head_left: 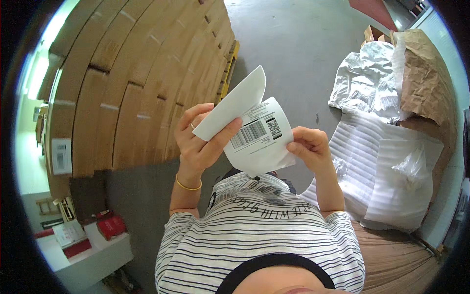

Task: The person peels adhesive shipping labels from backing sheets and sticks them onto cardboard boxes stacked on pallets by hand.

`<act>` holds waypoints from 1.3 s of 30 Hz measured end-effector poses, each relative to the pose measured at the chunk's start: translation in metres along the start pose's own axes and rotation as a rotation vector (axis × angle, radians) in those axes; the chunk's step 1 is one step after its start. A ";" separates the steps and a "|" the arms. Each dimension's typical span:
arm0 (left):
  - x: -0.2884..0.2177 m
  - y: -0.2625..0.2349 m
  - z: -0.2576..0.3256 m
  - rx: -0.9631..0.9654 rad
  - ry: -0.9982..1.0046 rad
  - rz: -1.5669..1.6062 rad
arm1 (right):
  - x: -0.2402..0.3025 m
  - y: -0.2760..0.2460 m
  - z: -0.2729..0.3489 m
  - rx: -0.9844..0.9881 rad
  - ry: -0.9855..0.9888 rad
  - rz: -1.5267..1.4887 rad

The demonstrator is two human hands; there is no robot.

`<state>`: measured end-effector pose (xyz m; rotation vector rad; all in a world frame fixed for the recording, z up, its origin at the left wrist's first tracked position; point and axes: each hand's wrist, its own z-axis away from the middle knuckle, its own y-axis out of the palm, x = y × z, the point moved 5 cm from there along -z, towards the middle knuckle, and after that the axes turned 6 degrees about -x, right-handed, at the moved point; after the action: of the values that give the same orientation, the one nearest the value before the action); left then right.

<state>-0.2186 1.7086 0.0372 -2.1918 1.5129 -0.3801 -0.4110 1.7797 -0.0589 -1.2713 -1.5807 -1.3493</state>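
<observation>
Between my hands, in front of my chest, is a folded strip of white shipping labels [281, 110]. One panel faces up with a barcode, a square code and small print, while a blank panel [240, 100] stands tilted above it. My left hand [198, 142] is closed on the strip, thumb on top near the fold and fingers behind the blank panel. At the right edge of the printed panel, my right hand [312, 148] pinches the paper between thumb and fingers. A yellow bangle [188, 187] circles my left wrist.
Stacked brown cartons [142, 88] form a wall on the left, beside a yellow pallet [230, 68]. On the right lie white foam sheets [360, 161], silvery wrapping [367, 78] and crumpled brown paper [425, 76]. A white table [112, 252] with red items stands at lower left.
</observation>
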 end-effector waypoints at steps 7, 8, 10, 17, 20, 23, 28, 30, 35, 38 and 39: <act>0.077 0.084 -0.050 -0.022 -0.017 0.077 | 0.004 -0.053 -0.101 -0.065 -0.073 0.057; 0.091 0.096 -0.056 -0.036 -0.012 0.093 | 0.004 -0.061 -0.116 -0.061 -0.068 0.077; 0.115 0.120 -0.072 -0.054 -0.001 0.116 | 0.004 -0.077 -0.148 -0.064 -0.070 0.100; 0.180 0.214 -0.120 -0.065 0.026 0.178 | 0.003 -0.139 -0.237 -0.098 -0.043 0.053; 0.197 0.259 -0.140 -0.054 0.021 0.179 | -0.005 -0.178 -0.270 -0.101 -0.035 0.053; 0.212 0.306 -0.161 -0.046 0.011 0.157 | -0.005 -0.226 -0.308 -0.078 -0.061 0.115; 0.227 0.385 -0.204 -0.088 -0.014 0.071 | 0.008 -0.308 -0.380 0.012 -0.069 0.191; 0.228 0.414 -0.224 -0.045 -0.080 0.030 | 0.022 -0.341 -0.405 0.053 -0.063 0.196; 0.238 0.469 -0.270 -0.065 -0.115 -0.026 | 0.042 -0.397 -0.463 0.144 -0.091 0.206; 0.253 0.496 -0.283 -0.057 -0.130 -0.049 | 0.031 -0.421 -0.490 0.152 -0.049 0.168; 0.260 0.505 -0.286 -0.047 -0.138 -0.051 | 0.028 -0.427 -0.500 0.154 -0.049 0.156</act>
<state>-0.6660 1.2572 0.0211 -2.2468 1.4084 -0.2067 -0.8715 1.3094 -0.0482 -1.3118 -1.5521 -1.0866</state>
